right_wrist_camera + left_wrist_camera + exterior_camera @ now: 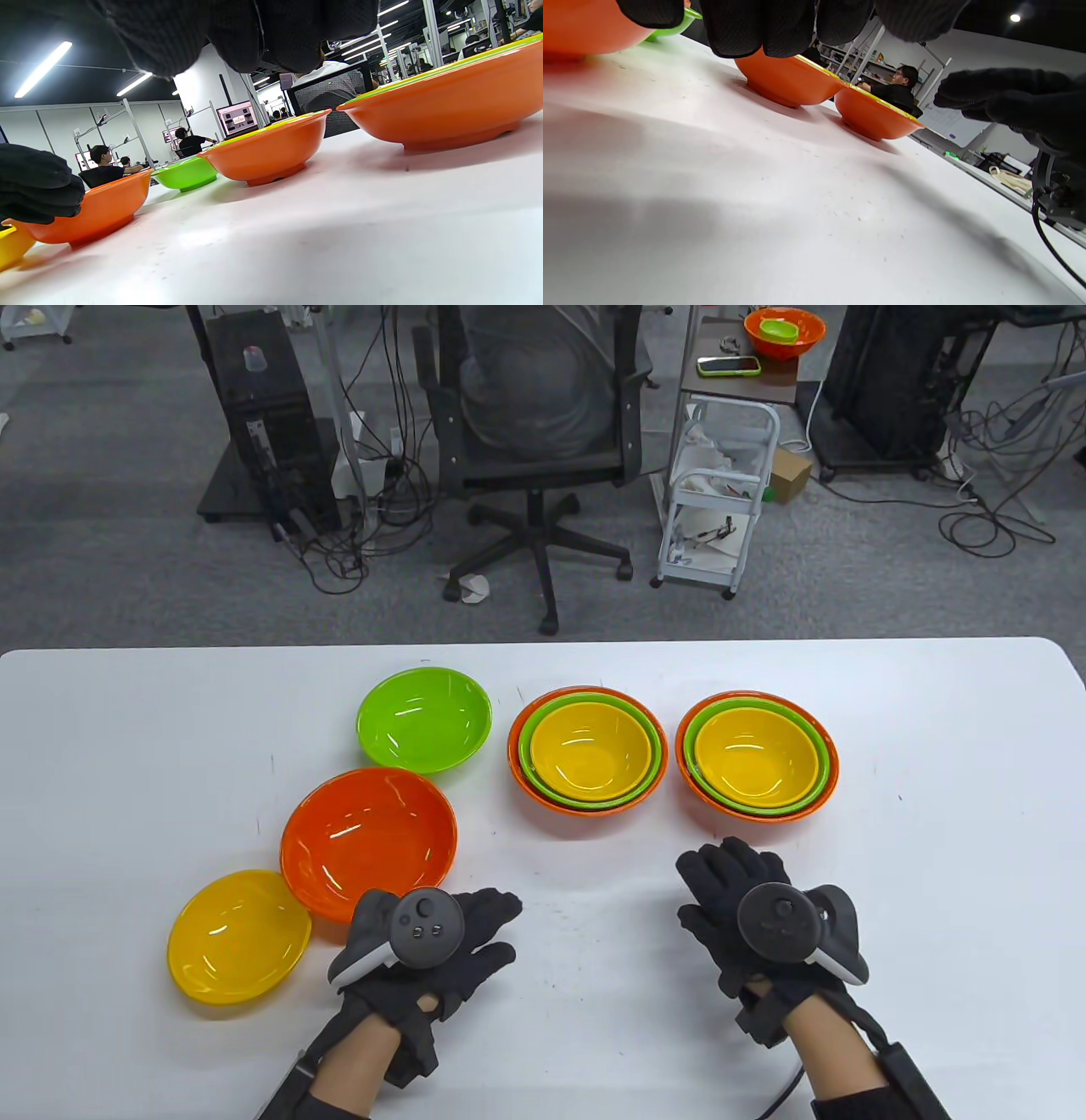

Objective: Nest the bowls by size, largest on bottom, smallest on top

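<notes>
Three loose bowls lie on the white table (933, 729) at the left: a large orange bowl (369, 840), a green bowl (424, 718) behind it, and a small yellow bowl (239, 935) at the front left. Two nested stacks, each orange under green under yellow, stand at centre (587, 750) and right (757, 756). My left hand (458, 937) rests flat on the table just right of the orange bowl, empty. My right hand (730, 891) rests flat in front of the right stack, empty. The right wrist view shows the right stack (445, 101), centre stack (267, 148), green bowl (186, 173) and loose orange bowl (93, 207).
Beyond the table's far edge stand an office chair (539, 432), a white cart (721, 500) and a computer tower (263, 415) with cables on the floor. A side table holds another orange bowl (785, 330).
</notes>
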`<state>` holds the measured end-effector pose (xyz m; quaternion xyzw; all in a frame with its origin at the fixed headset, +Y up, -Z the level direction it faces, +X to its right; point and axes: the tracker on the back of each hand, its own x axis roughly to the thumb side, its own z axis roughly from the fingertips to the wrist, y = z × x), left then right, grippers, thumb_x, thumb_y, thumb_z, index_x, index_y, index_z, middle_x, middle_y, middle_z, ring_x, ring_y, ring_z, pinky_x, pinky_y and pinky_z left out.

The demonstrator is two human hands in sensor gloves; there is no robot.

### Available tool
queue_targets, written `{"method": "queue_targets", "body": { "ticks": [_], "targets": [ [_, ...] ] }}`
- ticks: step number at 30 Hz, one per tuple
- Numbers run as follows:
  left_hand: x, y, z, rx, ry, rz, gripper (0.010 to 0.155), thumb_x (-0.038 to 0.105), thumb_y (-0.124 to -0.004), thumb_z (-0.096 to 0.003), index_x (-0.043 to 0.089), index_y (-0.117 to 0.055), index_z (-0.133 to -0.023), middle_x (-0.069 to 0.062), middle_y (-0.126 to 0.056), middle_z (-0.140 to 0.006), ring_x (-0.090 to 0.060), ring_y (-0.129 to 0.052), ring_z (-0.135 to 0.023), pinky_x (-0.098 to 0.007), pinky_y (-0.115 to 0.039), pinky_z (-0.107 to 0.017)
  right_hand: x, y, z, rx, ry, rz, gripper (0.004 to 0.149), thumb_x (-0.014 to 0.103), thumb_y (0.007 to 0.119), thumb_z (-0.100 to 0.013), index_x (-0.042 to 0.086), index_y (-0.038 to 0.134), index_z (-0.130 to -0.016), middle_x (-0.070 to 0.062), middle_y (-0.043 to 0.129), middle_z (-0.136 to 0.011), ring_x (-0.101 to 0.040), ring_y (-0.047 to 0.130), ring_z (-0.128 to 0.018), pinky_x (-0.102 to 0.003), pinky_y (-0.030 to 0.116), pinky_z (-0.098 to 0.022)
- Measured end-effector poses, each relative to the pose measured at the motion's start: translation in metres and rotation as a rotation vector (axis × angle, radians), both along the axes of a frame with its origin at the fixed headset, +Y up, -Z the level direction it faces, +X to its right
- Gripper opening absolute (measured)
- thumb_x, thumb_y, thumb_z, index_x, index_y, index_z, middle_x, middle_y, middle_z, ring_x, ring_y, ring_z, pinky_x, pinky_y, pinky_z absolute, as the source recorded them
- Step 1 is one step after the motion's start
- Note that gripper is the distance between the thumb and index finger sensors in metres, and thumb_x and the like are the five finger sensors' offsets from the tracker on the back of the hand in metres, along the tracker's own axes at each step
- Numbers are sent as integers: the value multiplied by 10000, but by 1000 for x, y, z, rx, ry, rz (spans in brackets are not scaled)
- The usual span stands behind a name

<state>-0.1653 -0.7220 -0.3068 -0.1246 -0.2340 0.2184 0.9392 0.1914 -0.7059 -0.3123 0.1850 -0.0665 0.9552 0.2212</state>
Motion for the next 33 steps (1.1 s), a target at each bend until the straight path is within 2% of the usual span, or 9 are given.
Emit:
{"method": "queue_targets", "body": {
  "ticks": [6,8,9,14,19,25,33],
  "targets": [
    [-7,13,-10,-12,78,116,637,499,-693,-527,287,-558,-1112,-82,-644,-1144,-380,-714,-1039,-591,-652,-737,3,1,0,-5,-13,-12,608,357,770,-489,93,670,-1028,-228,637,-1061,-545,473,-994,-740,375,-676],
    [-8,18,-15,19,110,133,633,494,-699,-526,282,-568,-1108,-84,-659,-1134,-379,-724,-1027,-581,-663,-731,3,1,0,-7,-14,-12,607,355,771,-490,92,670,-1027,-227,637,-1061,-545,473,-994,-741,377,-675],
    [-10,22,-20,50,133,120,634,496,-700,-524,281,-572,-1106,-81,-671,-1127,-372,-737,-1018,-574,-673,-727,3,1,1,-10,-15,-13,608,356,770,-489,92,670,-1028,-227,636,-1062,-545,472,-994,-740,376,-675],
    [-9,37,-48,61,235,119,635,495,-711,-522,280,-581,-1104,-75,-671,-1126,-370,-731,-1020,-579,-655,-741,3,0,1,-23,-16,-20,608,356,771,-489,92,671,-1027,-231,637,-1060,-546,474,-993,-741,378,-673],
    [-1,49,-93,89,356,-76,653,499,-722,-519,288,-553,-1113,-75,-623,-1151,-376,-679,-1059,-604,-598,-772,7,1,2,-26,-20,-35,608,356,771,-489,93,669,-1028,-227,635,-1061,-547,474,-992,-741,378,-673],
    [9,45,-141,100,430,-337,674,505,-730,-514,302,-522,-1123,-67,-581,-1173,-374,-646,-1085,-614,-573,-787,15,1,1,-39,-41,-68,611,355,772,-489,88,668,-1028,-231,631,-1061,-549,471,-991,-742,375,-672],
    [11,20,-190,-65,518,-508,715,513,-733,-518,311,-452,-1144,-53,-520,-1204,-365,-574,-1131,-616,-521,-812,20,-2,-1,-65,-57,-89,612,356,772,-489,85,667,-1028,-235,632,-1059,-552,471,-988,-741,373,-671]
  ]
}}
